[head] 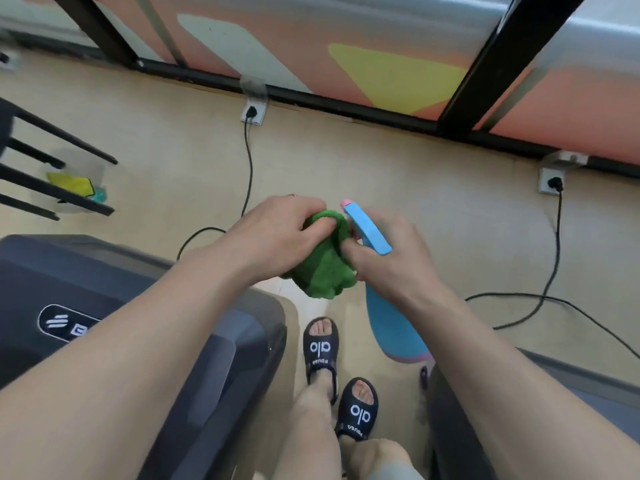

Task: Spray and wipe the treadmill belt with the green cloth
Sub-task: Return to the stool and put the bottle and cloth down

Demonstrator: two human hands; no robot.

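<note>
My left hand (277,233) grips a bunched green cloth (323,265) in mid-air at the centre of the view. My right hand (384,258) holds a blue spray bottle (394,323) by its neck, the blue trigger head with a pink nozzle (367,230) pointing away from me; its thumb touches the cloth too. The bottle's body hangs down below that hand. A dark grey treadmill (86,289) fills the lower left, under my left forearm; its belt is out of sight.
My feet in black sandals (320,348) stand on the beige floor between the treadmill and a second dark machine (460,427) at right. Black power cords (247,161) run to wall sockets along a glass wall. A black rack (41,168) stands at left.
</note>
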